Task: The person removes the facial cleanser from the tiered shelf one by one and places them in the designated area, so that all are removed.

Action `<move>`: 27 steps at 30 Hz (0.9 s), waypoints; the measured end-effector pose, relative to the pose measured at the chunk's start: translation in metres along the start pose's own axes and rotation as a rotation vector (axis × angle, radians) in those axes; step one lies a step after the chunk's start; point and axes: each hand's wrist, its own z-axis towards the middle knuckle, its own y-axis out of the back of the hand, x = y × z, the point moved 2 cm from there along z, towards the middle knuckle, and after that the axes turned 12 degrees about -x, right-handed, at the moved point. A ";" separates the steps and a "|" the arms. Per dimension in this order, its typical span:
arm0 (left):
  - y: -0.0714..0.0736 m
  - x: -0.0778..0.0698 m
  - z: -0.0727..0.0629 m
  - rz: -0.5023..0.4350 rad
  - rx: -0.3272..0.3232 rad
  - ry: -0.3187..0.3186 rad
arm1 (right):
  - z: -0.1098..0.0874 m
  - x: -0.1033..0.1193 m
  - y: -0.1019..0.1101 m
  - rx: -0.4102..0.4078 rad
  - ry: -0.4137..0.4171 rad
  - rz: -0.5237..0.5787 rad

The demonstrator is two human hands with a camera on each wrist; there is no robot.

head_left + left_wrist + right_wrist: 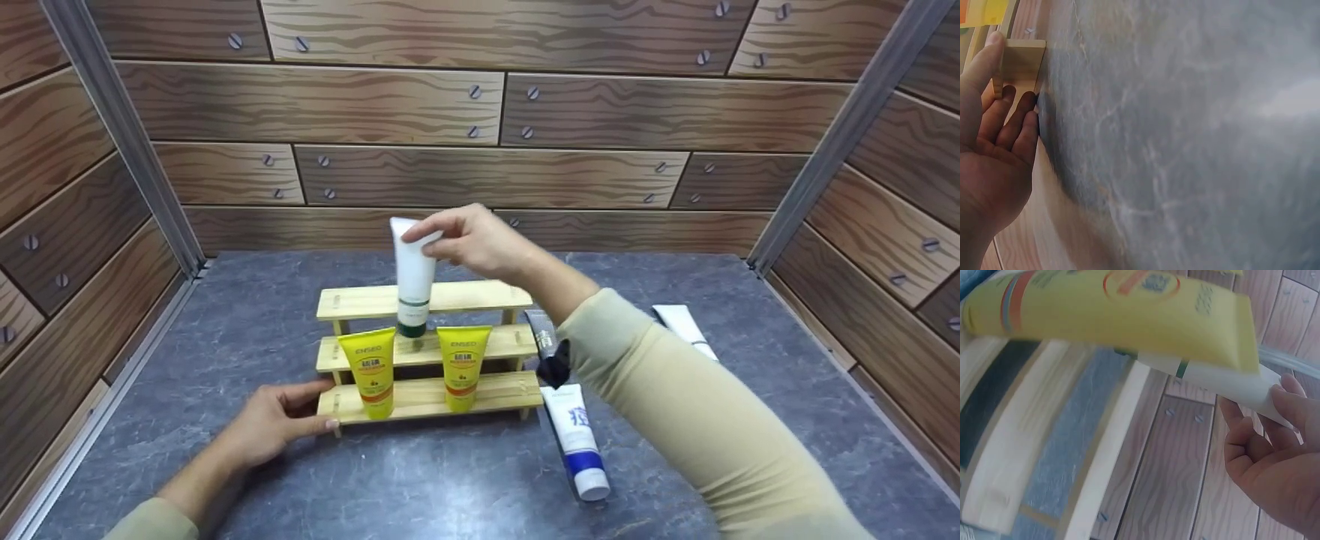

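My right hand (480, 244) pinches a white squeeze tube (415, 274) near its flat top end, thumb on one side and fingers on the other. The tube stands nearly upright, its dark green cap at the middle step of a three-step wooden display rack (495, 390); I cannot tell if it touches the wood. On the lowest step stand two yellow tubes, the left yellow tube (373, 375) and the right yellow tube (463, 369). My left hand (274, 424) grips the left end of that step, thumb in front; in the left wrist view its fingers (1019, 124) curl behind.
Right of the rack, a white tube with a blue band (576, 439) lies on the grey marbled table (420, 495). A black tube (541, 330) lies behind it, partly hidden by my right arm. Another white tube (684, 326) lies farther right. Wood-patterned walls (405, 105) surround the table.
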 end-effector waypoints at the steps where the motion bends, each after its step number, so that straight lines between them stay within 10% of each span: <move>1: 0.000 0.000 0.000 0.000 -0.001 0.002 | -0.001 -0.001 0.005 -0.013 0.000 -0.001; 27: -0.001 -0.001 -0.001 0.054 -0.004 0.008 | -0.056 -0.029 0.122 -0.355 -0.006 0.198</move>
